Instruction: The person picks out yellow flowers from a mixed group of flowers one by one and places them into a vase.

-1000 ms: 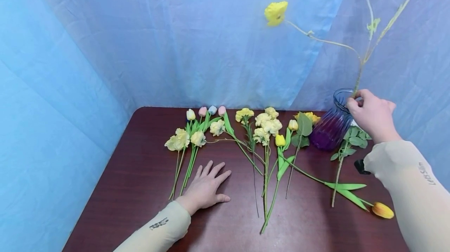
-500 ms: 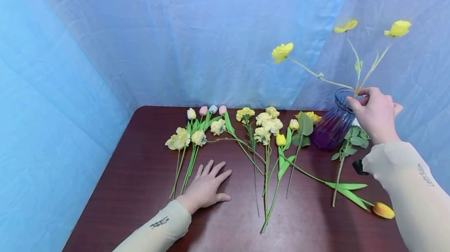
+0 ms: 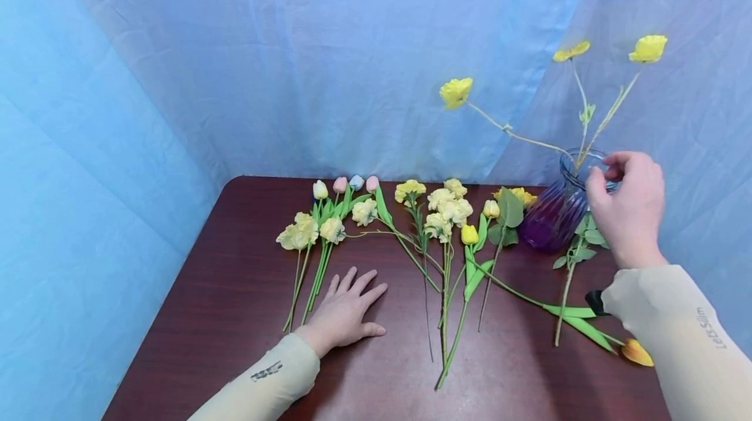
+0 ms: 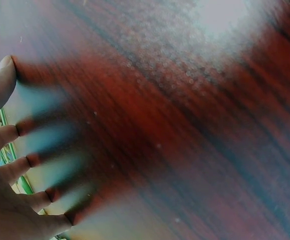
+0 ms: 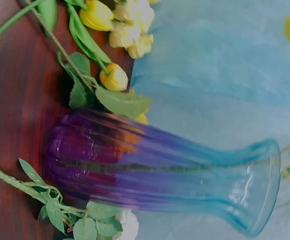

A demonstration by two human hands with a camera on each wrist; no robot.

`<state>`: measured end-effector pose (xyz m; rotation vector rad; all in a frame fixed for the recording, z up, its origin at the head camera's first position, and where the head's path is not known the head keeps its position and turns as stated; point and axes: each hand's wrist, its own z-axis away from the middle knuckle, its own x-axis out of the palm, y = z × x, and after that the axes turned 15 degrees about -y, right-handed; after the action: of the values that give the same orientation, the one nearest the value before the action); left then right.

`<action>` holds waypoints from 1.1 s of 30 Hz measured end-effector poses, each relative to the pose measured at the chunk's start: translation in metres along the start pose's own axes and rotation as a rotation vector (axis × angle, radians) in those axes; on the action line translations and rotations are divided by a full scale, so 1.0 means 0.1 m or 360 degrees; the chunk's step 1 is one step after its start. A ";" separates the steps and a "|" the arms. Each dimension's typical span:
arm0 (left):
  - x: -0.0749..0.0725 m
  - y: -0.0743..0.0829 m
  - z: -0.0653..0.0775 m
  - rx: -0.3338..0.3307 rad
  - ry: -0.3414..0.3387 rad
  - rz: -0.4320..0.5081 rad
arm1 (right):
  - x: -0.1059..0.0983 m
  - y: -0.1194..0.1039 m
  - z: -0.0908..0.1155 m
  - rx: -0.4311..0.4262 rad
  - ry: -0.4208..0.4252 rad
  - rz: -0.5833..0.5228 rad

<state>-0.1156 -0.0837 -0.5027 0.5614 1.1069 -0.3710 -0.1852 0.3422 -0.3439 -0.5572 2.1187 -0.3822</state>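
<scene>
A blue-to-purple ribbed glass vase stands at the table's back right. One branching artificial stem with three yellow blooms leans in it, and its lower stalk shows through the glass in the right wrist view. My right hand is beside the vase's mouth, fingers loosely bent, apart from the stalk and holding nothing. Palm down, my left hand rests on the table with its fingers spread; the left wrist view shows its fingertips on the wood.
Across the dark wooden table lie pale yellow flowers, pink tulips, yellow tulips and an orange tulip. A leafy green stem lies in front of the vase. Blue cloth hangs behind.
The yellow branching flower has come down into the vase and tips slightly left. My right hand has let go of its stalk and drawn back a little. The left hand stays put.
</scene>
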 end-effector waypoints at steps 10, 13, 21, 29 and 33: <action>0.03 -0.02 0.00 -0.0038 -0.0009 -0.0045 | 0.48 -0.37 0.33 -0.0240 -0.0391 0.0049; 0.04 -0.01 -0.01 -0.0047 -0.0009 -0.0070 | 0.65 -0.45 0.41 -0.0202 -0.0667 0.0078; 0.03 -0.01 0.00 -0.0050 -0.0021 -0.0099 | 1.12 -0.58 0.63 -0.0056 -0.1270 0.0124; 0.03 0.00 0.00 -0.0049 -0.0020 -0.0123 | 1.51 -0.68 0.80 -0.0039 -0.1480 0.0102; 0.03 0.00 0.00 -0.0061 -0.0033 -0.0133 | 1.65 -0.72 0.85 0.0028 -0.1556 0.0097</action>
<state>-0.1146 -0.0836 -0.5054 0.4774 1.1177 -0.4264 -0.1809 0.1902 -0.4713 -0.5193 1.1827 -0.0531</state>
